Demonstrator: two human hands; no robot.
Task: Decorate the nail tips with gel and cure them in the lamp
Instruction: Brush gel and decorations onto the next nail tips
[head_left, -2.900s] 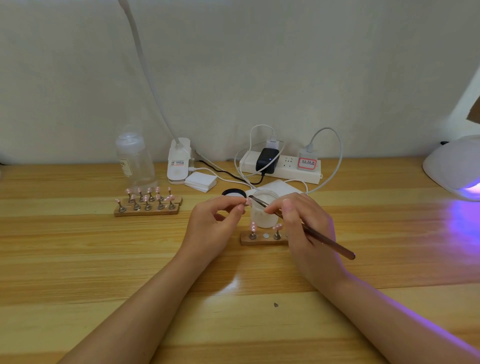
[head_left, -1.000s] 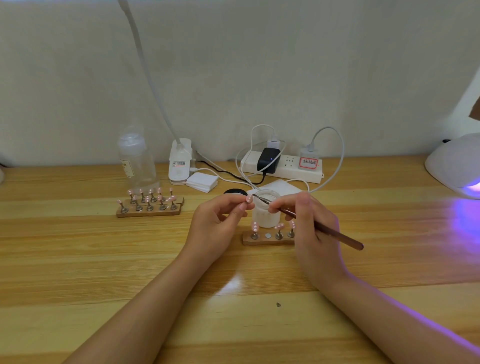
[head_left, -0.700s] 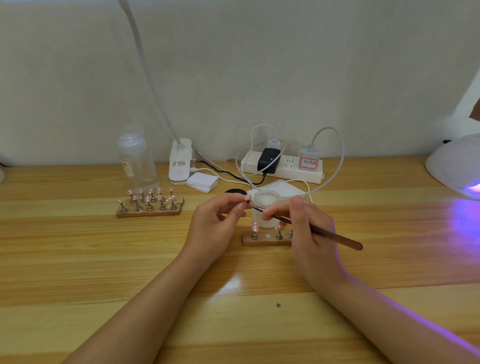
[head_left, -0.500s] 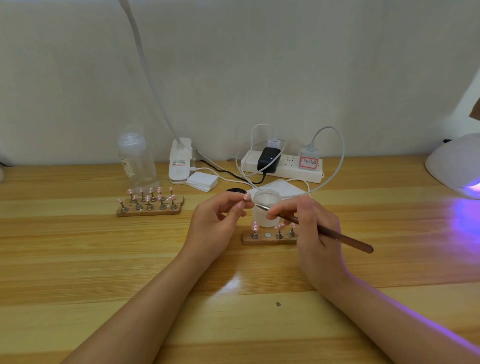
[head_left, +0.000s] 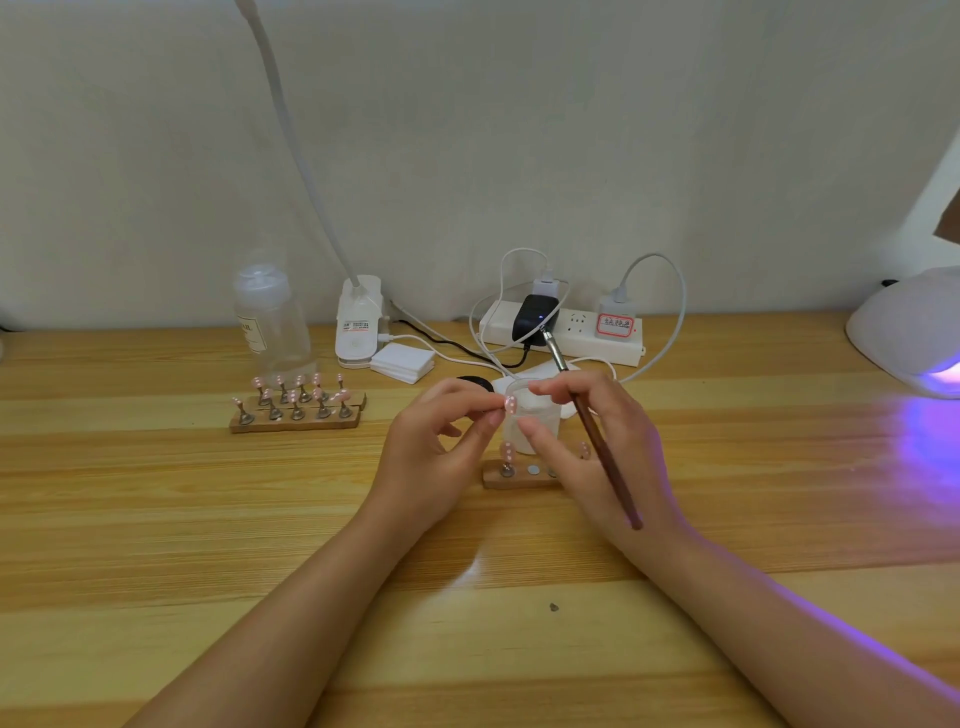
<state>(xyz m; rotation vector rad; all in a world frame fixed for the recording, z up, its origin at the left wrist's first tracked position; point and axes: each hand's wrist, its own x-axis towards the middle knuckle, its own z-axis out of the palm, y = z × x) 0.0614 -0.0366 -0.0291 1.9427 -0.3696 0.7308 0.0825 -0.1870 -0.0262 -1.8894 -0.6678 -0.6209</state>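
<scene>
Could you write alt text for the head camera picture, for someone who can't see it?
A left hand pinches a pink nail tip over a wooden table; the right hand holds a brush, its tip pointing away. A purple-lit lamp sits far right.

Curing lamp (head_left: 906, 332) cut off at right edge, wooden holder (head_left: 511, 477) partly hidden behind right hand (head_left: 597, 447)

— What is the pink nail tip (head_left: 510, 404) like?
— Small, with white dots, pinched up in the air by the left hand (head_left: 436, 457).
— And the brush (head_left: 592, 431)?
— Long and brown, in the right hand (head_left: 602, 457), its tip pointing up and away.
— Any more tips?
— Yes, on a small wooden stand (head_left: 519, 475) and a bigger wooden stand (head_left: 296, 415). The white lamp (head_left: 909, 332) glows purple on the right.
</scene>
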